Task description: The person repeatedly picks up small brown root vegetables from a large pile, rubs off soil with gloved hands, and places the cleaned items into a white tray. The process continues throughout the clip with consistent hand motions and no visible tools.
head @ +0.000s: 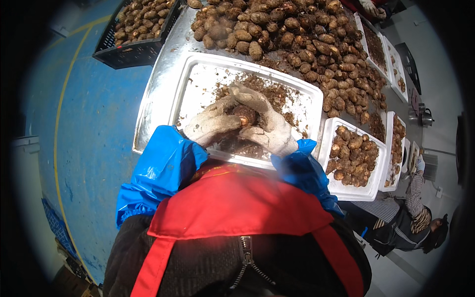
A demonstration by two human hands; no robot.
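Note:
Both of my hands wear soiled, pale knit gloves and work above a white foam tray [200, 87]. Between them is one brown, hairy taro corm [246, 114] with a pale cut spot facing me. My left hand [215, 122] grips it from the left, thumb near the pale spot. Curled around its far and right sides is my right hand [265, 122]. Brown peel scraps and fibres [272, 89] litter the tray floor. Whether either hand also holds a tool cannot be seen.
A large heap of taro corms [278, 31] covers the metal table [154, 105] beyond the tray. At right, another foam tray [352, 192] holds trimmed corms. A black plastic crate [128, 55] of corms stands far left. One co-worker [400, 222] is at right; another's gloved hand [371, 8] shows top right.

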